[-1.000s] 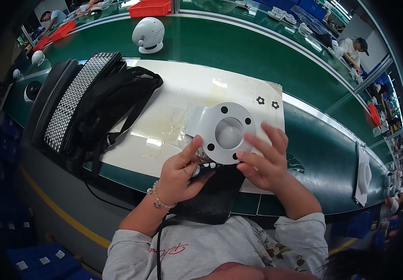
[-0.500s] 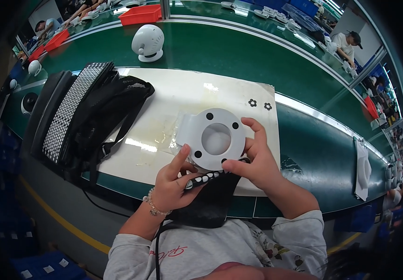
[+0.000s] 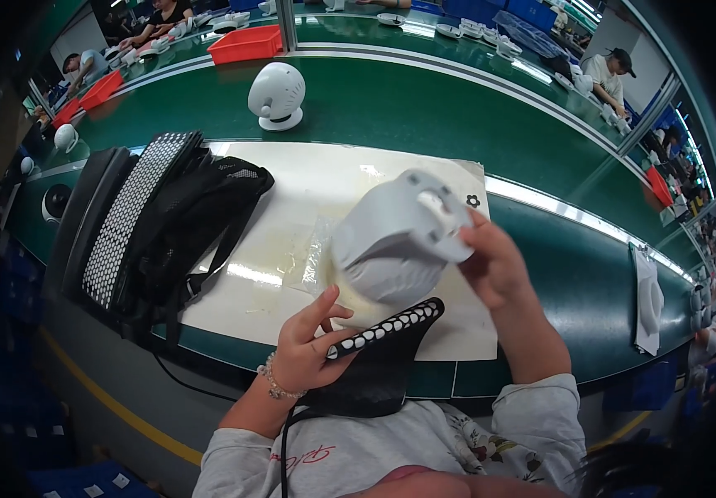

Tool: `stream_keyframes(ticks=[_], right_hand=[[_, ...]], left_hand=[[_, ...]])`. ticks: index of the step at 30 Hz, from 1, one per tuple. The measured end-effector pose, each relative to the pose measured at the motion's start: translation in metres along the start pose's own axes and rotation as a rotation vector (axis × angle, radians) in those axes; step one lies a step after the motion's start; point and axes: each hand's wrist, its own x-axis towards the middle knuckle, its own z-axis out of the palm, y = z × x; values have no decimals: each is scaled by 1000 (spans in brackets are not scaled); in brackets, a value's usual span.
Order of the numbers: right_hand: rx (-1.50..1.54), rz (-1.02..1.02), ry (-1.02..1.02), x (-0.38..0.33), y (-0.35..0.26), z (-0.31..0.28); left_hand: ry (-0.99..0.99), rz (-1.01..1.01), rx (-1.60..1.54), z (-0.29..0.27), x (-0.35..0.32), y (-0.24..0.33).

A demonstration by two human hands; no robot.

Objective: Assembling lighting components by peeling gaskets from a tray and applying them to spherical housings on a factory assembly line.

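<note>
My right hand (image 3: 495, 261) is closed on the edge of a white plastic housing (image 3: 399, 241), which is tilted above the white board and slightly blurred. The housing has a rounded body and a bracket-like base; its underside is turned from view. My left hand (image 3: 312, 340) grips a black sheet (image 3: 387, 329) with a row of white holes along its upper edge, the index finger raised off it. The sheet's dark lower part hangs toward my lap. A small black flower-shaped piece (image 3: 473, 201) lies on the board right of the housing.
A white board (image 3: 291, 178) covers part of the green bench (image 3: 557, 286). Black perforated sheets and mesh (image 3: 179, 220) are piled left. A finished-looking white round device (image 3: 276, 95) stands behind. Clear plastic film (image 3: 312, 257) lies on the board. A red bin (image 3: 246, 44) and co-workers are farther back.
My right hand has turned the housing over from its ring base with black dots, tilting it and moving it off my left hand. The black sheet stays in my left hand.
</note>
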Motion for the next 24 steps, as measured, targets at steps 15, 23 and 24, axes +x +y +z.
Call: stream_keyframes(ticks=[15,23,24], right_hand=[[-2112,-323,888,124,-41,-224],[-1842,-754,391,168,-21,-112],[-1769,-797,233,182,-10,-90]], left_hand=[[-40,-86,19,-3,5,6],[52,-597,-191,-38,11,28],[56,-602,-184,-42,7,26]])
